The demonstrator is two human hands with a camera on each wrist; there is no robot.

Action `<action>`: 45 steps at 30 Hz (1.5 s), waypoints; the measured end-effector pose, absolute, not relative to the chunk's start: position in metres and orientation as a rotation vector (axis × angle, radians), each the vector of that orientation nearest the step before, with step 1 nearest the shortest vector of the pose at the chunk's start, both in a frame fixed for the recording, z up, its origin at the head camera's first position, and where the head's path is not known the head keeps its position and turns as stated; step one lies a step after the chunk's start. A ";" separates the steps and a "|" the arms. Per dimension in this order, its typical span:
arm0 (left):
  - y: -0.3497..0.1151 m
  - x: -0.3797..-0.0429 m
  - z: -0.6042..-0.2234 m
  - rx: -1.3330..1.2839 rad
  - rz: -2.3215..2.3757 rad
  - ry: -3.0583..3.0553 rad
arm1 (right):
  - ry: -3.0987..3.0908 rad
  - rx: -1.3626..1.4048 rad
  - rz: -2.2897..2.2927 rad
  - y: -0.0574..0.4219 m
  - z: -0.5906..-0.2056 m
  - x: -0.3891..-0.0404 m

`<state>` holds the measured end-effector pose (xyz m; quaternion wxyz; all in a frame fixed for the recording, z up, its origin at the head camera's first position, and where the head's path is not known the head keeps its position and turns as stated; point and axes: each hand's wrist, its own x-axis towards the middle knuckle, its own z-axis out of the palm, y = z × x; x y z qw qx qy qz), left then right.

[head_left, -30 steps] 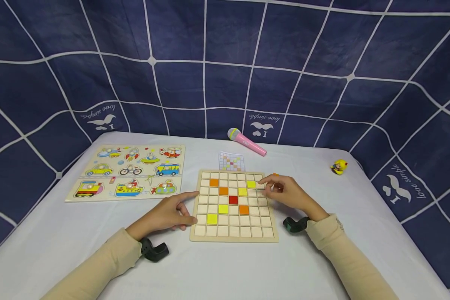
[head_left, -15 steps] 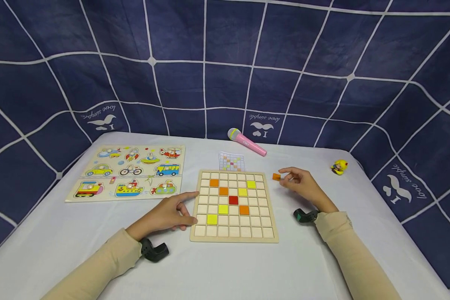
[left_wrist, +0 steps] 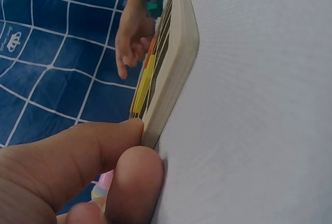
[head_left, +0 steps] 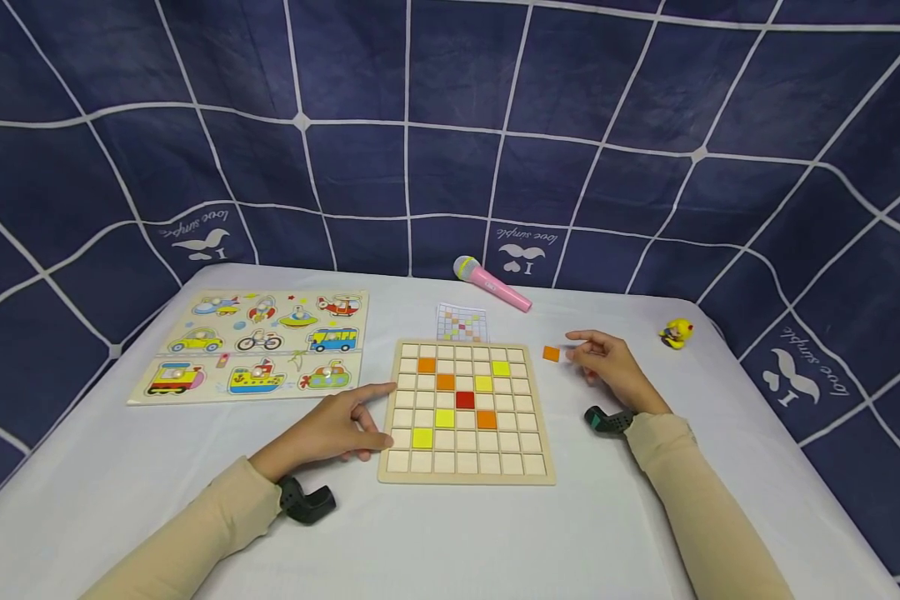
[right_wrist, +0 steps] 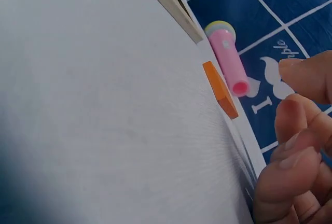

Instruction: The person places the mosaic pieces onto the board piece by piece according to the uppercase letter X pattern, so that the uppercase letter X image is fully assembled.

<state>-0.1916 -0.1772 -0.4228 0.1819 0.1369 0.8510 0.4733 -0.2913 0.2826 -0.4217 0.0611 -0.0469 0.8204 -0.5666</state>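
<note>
A square wooden grid board [head_left: 465, 478] lies on the white table, with several yellow and orange tiles and one red tile [head_left: 465, 400] in its cells. My left hand [head_left: 330, 425] touches the board's left edge with index finger and thumb, spread apart along it. The left wrist view shows those fingertips against the board's side. To the right of the board, a loose orange tile [head_left: 551, 354] lies flat on the cloth. My right hand [head_left: 607, 367] hovers just right of that tile, fingers loosely bent and holding nothing. In the right wrist view the orange tile [right_wrist: 220, 90] is apart from the fingers.
A printed pattern card [head_left: 462, 323] lies at the board's far edge. Behind it is a pink toy microphone [head_left: 492, 285]. A vehicle puzzle board [head_left: 258, 346] lies at the left, a small yellow figurine [head_left: 676, 333] at the far right. A dark blue checked cloth [head_left: 450, 167] hangs behind.
My right hand has moved right, off the board's upper right area, to beside the loose orange tile, which now shows fully. My left hand has stayed at the board's left edge.
</note>
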 end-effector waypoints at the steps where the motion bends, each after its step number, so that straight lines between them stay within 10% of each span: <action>1: -0.177 -0.191 -0.422 0.385 1.335 2.402 | 2.482 -0.140 -1.711 0.282 -0.422 -0.292; 45: -0.178 -0.192 -0.424 0.380 1.350 2.386 | 2.771 -0.303 -1.427 0.267 -0.436 -0.277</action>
